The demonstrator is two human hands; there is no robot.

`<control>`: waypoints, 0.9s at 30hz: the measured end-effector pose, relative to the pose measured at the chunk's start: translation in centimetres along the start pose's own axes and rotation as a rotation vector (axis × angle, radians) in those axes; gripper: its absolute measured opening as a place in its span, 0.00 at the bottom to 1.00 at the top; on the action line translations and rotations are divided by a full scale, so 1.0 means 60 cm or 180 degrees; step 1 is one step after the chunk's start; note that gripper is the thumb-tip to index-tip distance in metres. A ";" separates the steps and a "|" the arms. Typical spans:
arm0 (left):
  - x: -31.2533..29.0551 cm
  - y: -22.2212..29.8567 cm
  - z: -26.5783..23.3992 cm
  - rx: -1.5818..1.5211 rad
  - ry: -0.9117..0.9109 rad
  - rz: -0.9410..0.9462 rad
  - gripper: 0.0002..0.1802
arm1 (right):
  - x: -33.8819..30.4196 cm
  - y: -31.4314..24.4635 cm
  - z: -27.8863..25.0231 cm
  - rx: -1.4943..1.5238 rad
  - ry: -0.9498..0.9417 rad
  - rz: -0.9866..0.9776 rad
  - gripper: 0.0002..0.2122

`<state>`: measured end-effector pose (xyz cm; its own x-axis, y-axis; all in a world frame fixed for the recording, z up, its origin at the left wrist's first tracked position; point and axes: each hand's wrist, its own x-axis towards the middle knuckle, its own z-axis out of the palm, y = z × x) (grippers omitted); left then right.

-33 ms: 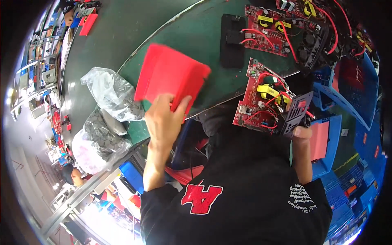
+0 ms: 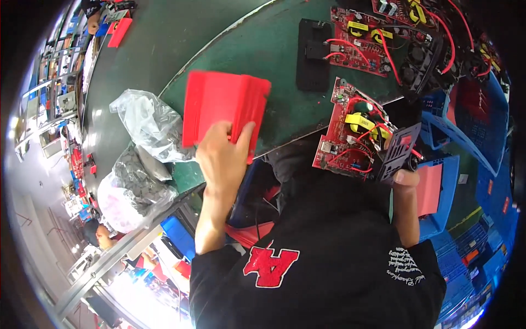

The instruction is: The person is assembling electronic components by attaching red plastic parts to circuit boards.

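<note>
My left hand is closed on the near edge of a red folded casing, holding it up over the green table. The casing has a broad flat face and a stepped side wall. At the right, my right hand grips a red circuit board assembly by its black slotted end panel. Its thumb shows at the panel, while the other fingers are mostly hidden. A yellow-wrapped coil and red wires sit on the board, which is tilted at the table's near edge.
Clear plastic bags with dark parts lie left of the casing. A black plate and another circuit board with fans rest on the green table. Blue crates stand at the right. Other people's hands show at far left.
The red casing has come slightly down and turned more upright in my left hand, which has shifted a little to the right. My right hand and the circuit board have hardly moved.
</note>
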<state>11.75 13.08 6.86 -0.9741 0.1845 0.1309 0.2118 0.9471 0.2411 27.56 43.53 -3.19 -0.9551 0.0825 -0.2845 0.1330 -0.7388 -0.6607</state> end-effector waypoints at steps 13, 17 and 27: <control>0.049 -0.026 0.008 0.0206 0.1107 -0.1105 0.28 | 0.012 -0.007 0.030 -0.0371 0.0021 -0.0016 0.41; 0.018 -0.113 -0.003 0.1628 0.0991 -0.0832 0.22 | 0.014 -0.009 0.023 -0.0390 -0.0042 0.0120 0.40; 0.031 -0.023 0.013 0.0745 0.0259 -0.2089 0.23 | 0.016 -0.002 0.039 -0.0458 -0.0038 0.0092 0.40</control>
<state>9.58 12.33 6.00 -0.8838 -0.4563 0.1029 -0.4496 0.8894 0.0826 26.00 42.09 -1.76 -0.9533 0.0540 -0.2973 0.1964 -0.6371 -0.7453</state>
